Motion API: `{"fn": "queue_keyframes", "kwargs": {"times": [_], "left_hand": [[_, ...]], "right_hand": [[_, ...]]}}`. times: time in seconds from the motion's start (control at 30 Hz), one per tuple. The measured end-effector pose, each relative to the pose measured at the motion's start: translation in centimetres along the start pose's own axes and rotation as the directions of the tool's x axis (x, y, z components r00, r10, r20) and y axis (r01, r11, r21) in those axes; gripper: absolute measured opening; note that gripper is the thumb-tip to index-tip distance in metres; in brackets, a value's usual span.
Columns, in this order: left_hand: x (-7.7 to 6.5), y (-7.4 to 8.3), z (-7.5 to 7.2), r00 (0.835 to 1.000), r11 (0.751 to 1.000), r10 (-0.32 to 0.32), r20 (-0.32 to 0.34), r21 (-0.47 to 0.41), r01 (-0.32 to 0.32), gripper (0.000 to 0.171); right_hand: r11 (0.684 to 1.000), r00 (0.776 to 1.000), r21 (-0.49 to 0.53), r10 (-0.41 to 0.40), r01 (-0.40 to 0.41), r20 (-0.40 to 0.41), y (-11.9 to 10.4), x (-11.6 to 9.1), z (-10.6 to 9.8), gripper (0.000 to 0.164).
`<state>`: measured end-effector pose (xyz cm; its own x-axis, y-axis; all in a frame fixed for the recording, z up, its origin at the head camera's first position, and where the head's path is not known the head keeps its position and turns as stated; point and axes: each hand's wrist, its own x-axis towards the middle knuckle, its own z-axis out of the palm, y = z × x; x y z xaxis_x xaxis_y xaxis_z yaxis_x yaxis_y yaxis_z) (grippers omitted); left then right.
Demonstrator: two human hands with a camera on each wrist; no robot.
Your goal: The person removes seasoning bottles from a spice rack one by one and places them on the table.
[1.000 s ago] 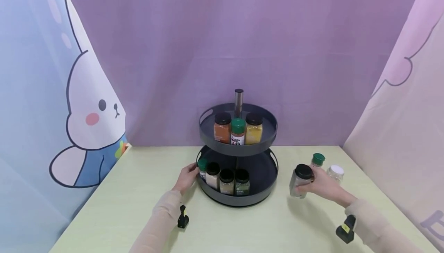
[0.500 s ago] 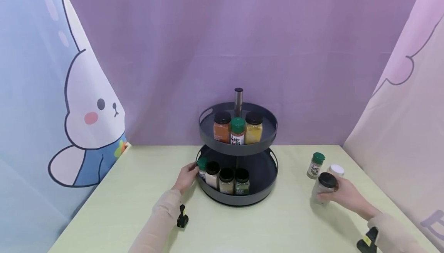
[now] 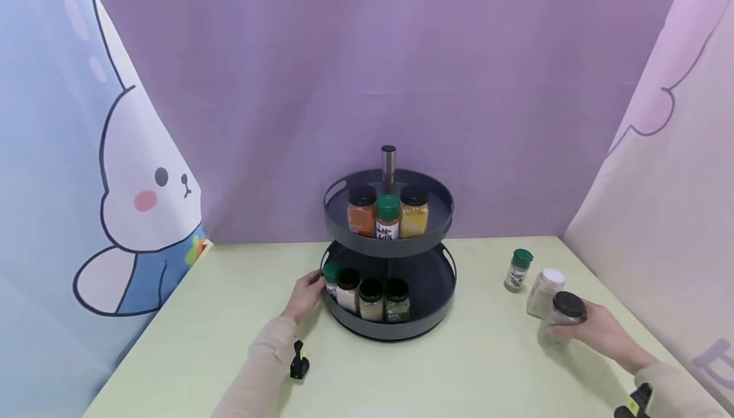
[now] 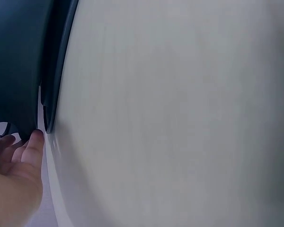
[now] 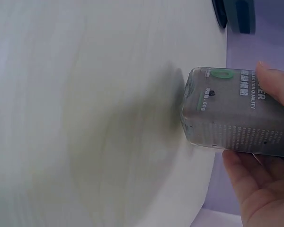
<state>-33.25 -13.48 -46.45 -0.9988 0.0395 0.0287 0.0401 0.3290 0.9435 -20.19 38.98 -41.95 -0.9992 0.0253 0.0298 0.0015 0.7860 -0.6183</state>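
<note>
My right hand (image 3: 608, 336) grips a clear spice jar (image 5: 227, 109) by its sides. Grey pepper fills it and its lid is black. In the head view it is at the right of the table, close in front of a white-lidded jar (image 3: 543, 297); whether its base touches the table I cannot tell. My left hand (image 3: 304, 297) holds the left rim of a dark two-tier spice rack (image 3: 390, 332), by its handle cutout in the left wrist view. The lower tier bears several jars in a row, with a green-lidded jar (image 3: 331, 278) beside my left fingers.
A green-capped shaker (image 3: 517, 271) stands behind the white-lidded jar. On the upper tier are an orange jar (image 3: 362, 214), a green-lidded bottle (image 3: 387, 217) and a yellow jar (image 3: 414, 214). A purple curtain (image 3: 287, 118) hangs behind the pale table (image 3: 229, 316).
My right hand has carried the pepper jar rightward and nearer the table's front, away from the rack, uncovering the green-capped shaker and the white-lidded jar. My left hand stays at the rack.
</note>
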Motion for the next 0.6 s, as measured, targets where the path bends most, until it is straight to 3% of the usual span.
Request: {"fn": "queue_keyframes", "kwargs": {"times": [0.2,0.6], "left_hand": [[-0.1,0.2,-0.2,1.0,1.0,0.003,0.003,0.005,-0.003,0.047],[-0.3,0.5,0.0,1.0,1.0,-0.017,0.004,-0.009,0.017,0.049]], "right_hand": [[1.0,0.999,-0.026,0.007,-0.008,-0.033,0.8,0.0,-0.3,0.068],[0.998,0.998,-0.014,0.06,-0.06,0.001,1.6,-0.3,-0.6,0.072]]}}
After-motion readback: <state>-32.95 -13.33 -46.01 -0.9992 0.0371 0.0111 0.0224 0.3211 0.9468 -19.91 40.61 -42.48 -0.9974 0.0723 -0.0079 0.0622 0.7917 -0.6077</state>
